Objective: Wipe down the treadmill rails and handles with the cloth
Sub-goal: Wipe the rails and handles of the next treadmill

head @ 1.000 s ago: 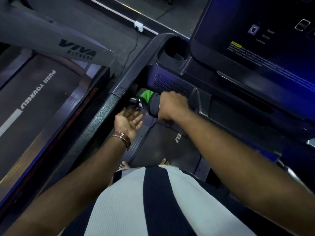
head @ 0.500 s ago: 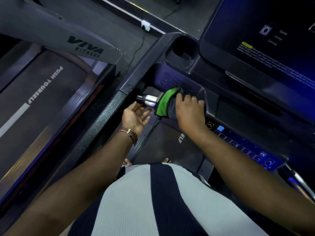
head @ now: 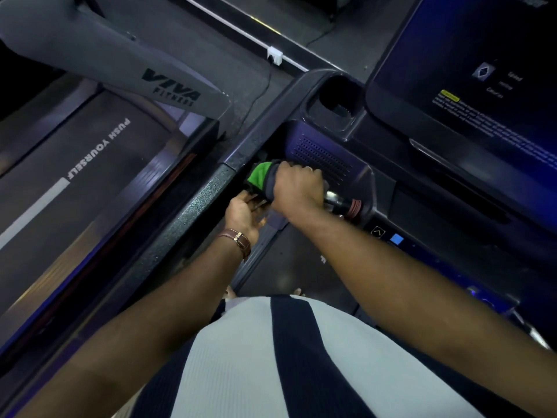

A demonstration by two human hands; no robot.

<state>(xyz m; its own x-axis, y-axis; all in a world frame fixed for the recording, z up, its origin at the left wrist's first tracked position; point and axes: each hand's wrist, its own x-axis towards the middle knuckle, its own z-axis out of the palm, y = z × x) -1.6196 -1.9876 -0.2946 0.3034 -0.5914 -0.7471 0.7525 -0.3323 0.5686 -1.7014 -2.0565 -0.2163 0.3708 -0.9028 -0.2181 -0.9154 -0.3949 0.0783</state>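
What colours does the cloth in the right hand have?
The cloth is bright green and dark grey, seen best in the head view.

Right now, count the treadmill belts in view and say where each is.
2. One belt, printed PUSH YOURSELF, lies far left on the neighbouring machine. The other belt lies under the person, mostly hidden by arms and shirt.

Console screen (head: 482, 70) lit blue at upper right; cup holder (head: 337, 101) just left of it; neighbouring treadmill belt (head: 75, 182) far left; white floor strip (head: 241, 34) beyond.
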